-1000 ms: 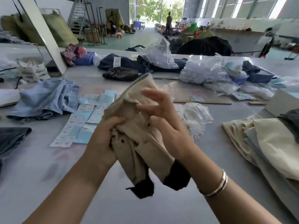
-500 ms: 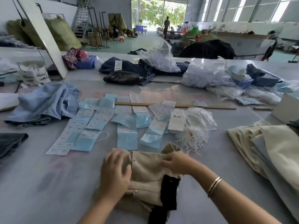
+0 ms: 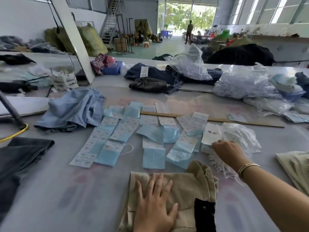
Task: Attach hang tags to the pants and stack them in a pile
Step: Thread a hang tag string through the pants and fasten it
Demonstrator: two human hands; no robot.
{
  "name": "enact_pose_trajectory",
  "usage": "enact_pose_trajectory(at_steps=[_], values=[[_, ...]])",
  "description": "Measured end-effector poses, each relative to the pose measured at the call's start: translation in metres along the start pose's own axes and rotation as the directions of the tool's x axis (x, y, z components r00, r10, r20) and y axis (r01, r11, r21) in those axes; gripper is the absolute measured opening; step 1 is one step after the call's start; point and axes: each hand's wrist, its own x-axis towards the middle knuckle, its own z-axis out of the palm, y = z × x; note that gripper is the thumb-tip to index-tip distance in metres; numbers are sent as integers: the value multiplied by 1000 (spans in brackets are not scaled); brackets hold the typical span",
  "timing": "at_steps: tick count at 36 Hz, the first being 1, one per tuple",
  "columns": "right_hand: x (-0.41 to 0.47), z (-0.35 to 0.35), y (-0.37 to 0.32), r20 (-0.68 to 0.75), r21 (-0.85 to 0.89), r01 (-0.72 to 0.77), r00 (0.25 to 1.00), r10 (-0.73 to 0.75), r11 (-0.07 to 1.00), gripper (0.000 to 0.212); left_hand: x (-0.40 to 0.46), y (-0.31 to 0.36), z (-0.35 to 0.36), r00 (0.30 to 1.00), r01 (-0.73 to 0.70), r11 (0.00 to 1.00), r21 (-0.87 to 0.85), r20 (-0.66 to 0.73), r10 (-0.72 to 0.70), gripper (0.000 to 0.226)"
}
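Folded beige pants [image 3: 187, 185] with a black patch lie on the table at the near edge. My left hand [image 3: 155, 206] rests flat on them, fingers straight and spread. Several blue-and-white hang tags [image 3: 127, 131] are spread out in rows just beyond the pants. My right hand [image 3: 229, 151] reaches forward to the right, over a bundle of white strings [image 3: 217, 163] and the lower edge of a white card [image 3: 211, 133]. Its fingertips are hidden, so I cannot see a grip. A stack of beige pants [image 3: 296, 166] lies at the far right.
Light blue jeans [image 3: 73, 109] lie crumpled at the left, dark pants [image 3: 20, 158] at the near left. A wooden ruler [image 3: 234, 122] lies behind the tags. A clear plastic bag [image 3: 240, 136] sits by my right hand. Dark jeans [image 3: 150, 83] and full plastic bags [image 3: 242, 86] crowd the back.
Both hands lowered the beige pants from the air onto the table. My left hand flattened on them, and my right hand let go and reached to the strings.
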Motion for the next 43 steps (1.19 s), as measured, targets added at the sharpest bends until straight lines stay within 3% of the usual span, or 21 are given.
enact_pose_trajectory(at_steps=[5,8,11,13,14,16,18,21,25,27,29,31,32,33,34,36,37,39,40,41,43], values=[[4,1,3,-78,58,-88,993,93,994,25,3,0,3,1000,1,1000,-15,-4,-1,63],[11,3,5,-105,365,-202,961,256,909,27,1,0,3,1000,-9,999,-47,8,9,63],[17,-8,-3,-59,720,-309,865,498,622,28,1,-2,2,999,-27,996,-83,-23,25,55],[21,-19,-13,-37,874,-302,738,673,379,29,4,-4,-2,995,-38,986,-161,-93,23,39],[20,-26,-20,-50,911,-270,679,732,313,28,5,-7,-5,994,-47,977,-209,-109,24,31],[13,-37,-39,-182,924,-135,669,721,358,20,8,-12,-4,987,-43,942,-334,-160,-12,27],[0,-40,-59,-335,871,20,755,564,490,7,12,-14,6,988,-39,879,-476,-151,-39,39],[-10,-38,-65,-412,765,59,810,417,641,5,11,-13,15,990,-24,858,-513,-134,-53,46],[-8,-57,-45,-426,779,16,748,510,627,7,6,-12,9,990,5,802,-598,-112,-90,38],[-14,-71,-50,-492,740,98,753,437,665,15,7,-13,6,991,28,761,-648,-82,-107,42],[-29,-81,-74,-583,664,257,766,271,702,24,11,-11,-5,984,86,528,-845,-12,-179,51],[-49,-89,-105,-697,518,500,717,3,694,8,14,-17,-25,946,174,-76,-982,188,-263,60],[-59,-90,-121,-728,430,607,671,-142,668,12,16,-23,-28,933,168,-370,-914,269,-240,67],[-68,-89,-135,-737,343,697,615,-280,630,20,20,-31,-29,924,160,-551,-819,321,-208,74],[-75,-88,-149,-731,268,761,560,-389,591,26,23,-41,-31,919,162,-628,-761,348,-184,77],[-83,-84,-170,-666,177,846,479,-572,502,24,26,-58,-35,893,222,-617,-755,412,-183,69],[-84,-83,-179,-591,189,862,482,-647,469,18,28,-65,-37,874,253,-559,-790,434,-217,58],[-76,-84,-191,-403,291,841,540,-739,456,10,35,-83,-36,809,254,-324,-911,384,-445,31],[-70,-85,-194,-313,384,808,570,-760,447,16,38,-95,-35,780,242,-192,-951,308,-545,24],[-64,-87,-196,-243,486,761,590,-770,430,22,41,-106,-35,772,232,-52,-971,216,-598,17],[-48,-93,-201,-242,627,685,623,-744,370,26,50,-128,-35,773,232,253,-939,20,-634,10]])
